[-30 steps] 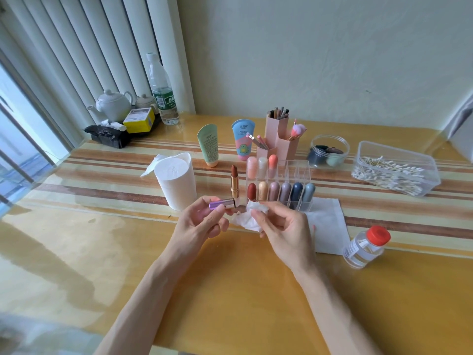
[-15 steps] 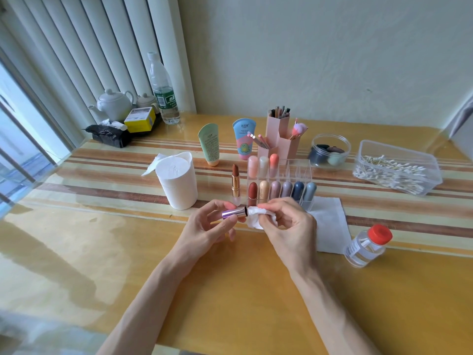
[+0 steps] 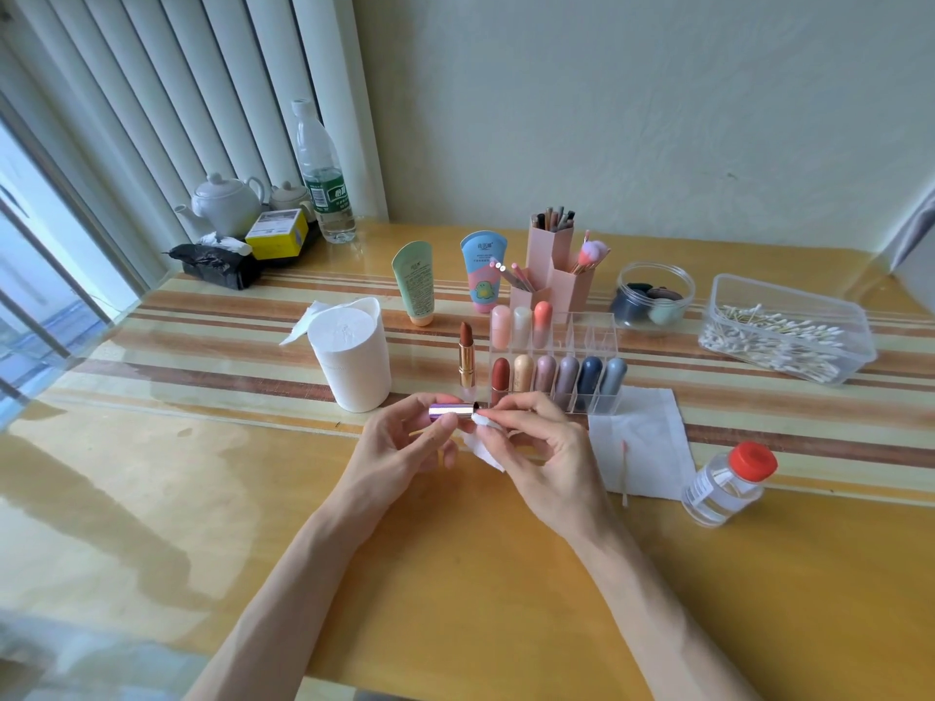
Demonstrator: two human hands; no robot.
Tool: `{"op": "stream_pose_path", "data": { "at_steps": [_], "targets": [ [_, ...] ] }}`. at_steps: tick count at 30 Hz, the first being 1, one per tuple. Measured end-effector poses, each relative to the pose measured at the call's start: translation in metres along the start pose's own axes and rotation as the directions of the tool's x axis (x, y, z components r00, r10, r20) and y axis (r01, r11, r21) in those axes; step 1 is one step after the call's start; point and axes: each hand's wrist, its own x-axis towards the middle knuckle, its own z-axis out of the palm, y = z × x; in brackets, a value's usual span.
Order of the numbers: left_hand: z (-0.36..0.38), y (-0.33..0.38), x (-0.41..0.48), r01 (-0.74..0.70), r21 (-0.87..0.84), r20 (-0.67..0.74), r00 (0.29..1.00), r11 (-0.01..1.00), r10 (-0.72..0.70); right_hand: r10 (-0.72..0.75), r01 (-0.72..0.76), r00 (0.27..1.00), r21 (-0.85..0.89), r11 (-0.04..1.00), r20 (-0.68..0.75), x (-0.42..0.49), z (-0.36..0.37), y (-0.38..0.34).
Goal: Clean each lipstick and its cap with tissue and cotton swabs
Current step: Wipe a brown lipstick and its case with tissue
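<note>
The left hand (image 3: pixel 405 447) was curled closed around a shiny purple lipstick cap (image 3: pixel 450 411). Thumb and fingers held it on its side, with its open end pointing toward the right hand (image 3: pixel 546 447). A thin wooden stick (image 3: pixel 424 433) showed under the left fingers, but I could not tell what it was. The right hand was closed narrow, its thumb and fingertips pinching a crumpled tissue (image 3: pixel 486 440). It pressed a bunched corner of the tissue against the cap's mouth, and the rest hung below between the two hands.

Just beyond the left hand's fingertips the uncapped lipstick (image 3: pixel 466 354) stood upright on its gold base, its brown-red tip bare. Beyond the right hand sat a clear organizer (image 3: pixel 592 341) with capped lipsticks in its compartments. A white tissue holder (image 3: pixel 351 356) stood beyond the left hand, a little to its outer side. Just outside the right hand a flat tissue sheet (image 3: pixel 652 437) lay on the table with a pink-tipped cotton swab (image 3: pixel 625 468) on it. Past the sheet stood a small clear bottle (image 3: pixel 728 485) with a red cap. Its label was too small to read.

Farther beyond the hands stood a green tube (image 3: pixel 417 285) and a blue and pink tube (image 3: pixel 483 280) printed with a green cartoon creature. A water bottle (image 3: pixel 324 174) with a green label stood farther off. None of their lettering was legible to me.
</note>
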Motion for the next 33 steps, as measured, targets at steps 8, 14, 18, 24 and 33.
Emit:
{"op": "stream_pose_path", "data": {
  "at_steps": [8, 14, 18, 24, 33],
  "targets": [
    [-0.008, -0.004, 0.000, -0.002, -0.071, -0.006, 1.000, 0.997, 0.002, 0.040, -0.072, 0.973, 0.133, 0.989, 0.228, 0.000, -0.002, 0.005],
    [-0.007, -0.007, 0.000, 0.015, -0.063, 0.074, 0.997, 0.998, -0.010, -0.098, 0.098, 0.991, 0.006, 0.995, 0.087, 0.001, 0.002, 0.007],
    [-0.002, -0.008, -0.001, 0.007, -0.085, 0.076, 0.997, 0.996, -0.001, -0.138, 0.140, 0.990, -0.044, 0.989, 0.029, -0.003, 0.006, 0.008],
    [0.001, -0.013, 0.003, -0.165, 0.059, -0.049, 0.985, 0.984, 0.168, 0.149, -0.163, 0.986, 0.318, 0.934, 0.070, -0.003, 0.011, 0.002],
    [0.002, -0.012, 0.005, -0.101, 0.148, -0.057, 0.992, 0.984, 0.110, 0.200, -0.186, 0.980, 0.349, 0.919, -0.005, -0.001, 0.006, 0.005]
  ]
}}
